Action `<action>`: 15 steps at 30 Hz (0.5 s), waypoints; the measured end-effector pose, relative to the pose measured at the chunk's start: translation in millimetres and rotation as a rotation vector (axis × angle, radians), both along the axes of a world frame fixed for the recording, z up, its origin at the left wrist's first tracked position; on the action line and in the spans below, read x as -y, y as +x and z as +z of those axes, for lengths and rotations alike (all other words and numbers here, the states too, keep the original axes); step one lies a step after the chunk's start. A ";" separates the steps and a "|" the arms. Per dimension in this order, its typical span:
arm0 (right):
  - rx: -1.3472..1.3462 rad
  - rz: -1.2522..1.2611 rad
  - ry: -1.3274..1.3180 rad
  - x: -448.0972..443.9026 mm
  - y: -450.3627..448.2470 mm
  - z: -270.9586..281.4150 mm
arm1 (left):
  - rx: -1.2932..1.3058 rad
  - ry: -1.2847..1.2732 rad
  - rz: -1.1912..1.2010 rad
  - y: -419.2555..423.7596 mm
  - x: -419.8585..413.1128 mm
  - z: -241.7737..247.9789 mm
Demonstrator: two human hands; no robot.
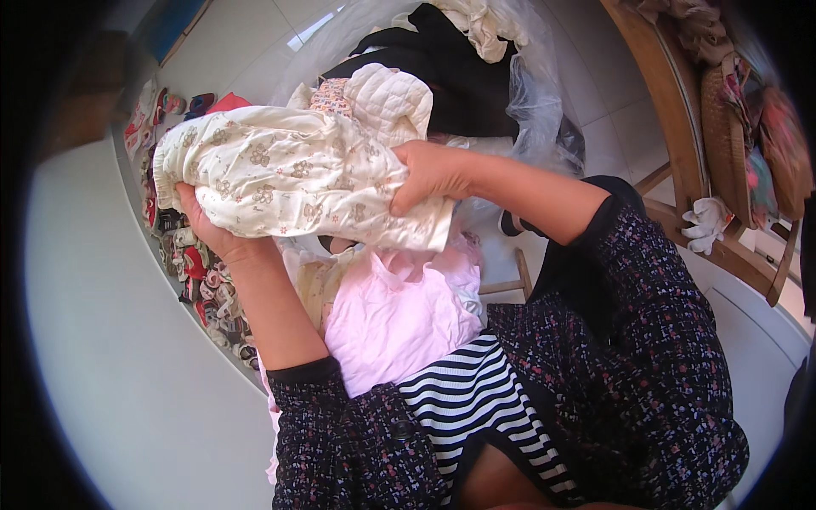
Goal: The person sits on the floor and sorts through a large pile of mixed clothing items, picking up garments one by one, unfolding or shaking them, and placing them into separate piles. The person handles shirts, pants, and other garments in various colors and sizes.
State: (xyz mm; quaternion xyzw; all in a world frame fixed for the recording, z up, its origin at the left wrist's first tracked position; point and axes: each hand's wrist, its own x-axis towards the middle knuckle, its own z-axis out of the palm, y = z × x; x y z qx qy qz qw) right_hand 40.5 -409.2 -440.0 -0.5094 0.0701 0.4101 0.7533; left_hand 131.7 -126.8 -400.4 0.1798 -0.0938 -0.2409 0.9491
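Both hands hold up a cream child's garment (280,172) printed with small brown bears and red flowers. My left hand (207,223) grips its gathered end from below. At the other end, my right hand (430,175) has its thumb on top and the fingers hidden beneath the cloth. A pink garment (408,306) lies on my lap, under and nearer than the held one. Just beyond the held garment are a quilted white piece (392,99) and a black garment (446,83) in a clear plastic bag (535,95).
Many small shoes (197,268) lie in a row at the left, beside a pale smooth surface (127,319). A wooden frame (676,115) stands at the right, with a white glove (706,223) on it and a woven basket (723,134) behind. A small wooden stool part (519,274) shows below the bag.
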 end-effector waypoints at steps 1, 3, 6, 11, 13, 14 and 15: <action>0.041 -0.037 -0.009 4.2 2.6 0.9 | -0.138 0.233 0.249 -0.5 0.5 2.3; 0.087 -0.088 -0.073 19.2 13.4 4.0 | -0.291 0.600 0.614 -0.4 0.6 9.1; 0.246 -0.107 -0.101 41.1 28.3 6.7 | -0.398 0.603 0.704 2.9 -3.3 13.3; 0.159 -0.108 0.035 46.9 40.6 -35.9 | -0.486 0.668 0.587 7.7 -24.0 -14.5; 0.150 -0.043 -0.176 38.4 43.2 -74.5 | -0.676 0.741 0.644 11.4 -35.4 -27.6; 0.164 -0.009 -0.239 33.9 41.0 -97.5 | -0.792 0.785 0.689 12.5 -40.3 -33.6; 0.261 0.025 -0.390 31.5 34.8 -121.4 | -0.757 0.773 0.651 12.9 -44.8 -38.0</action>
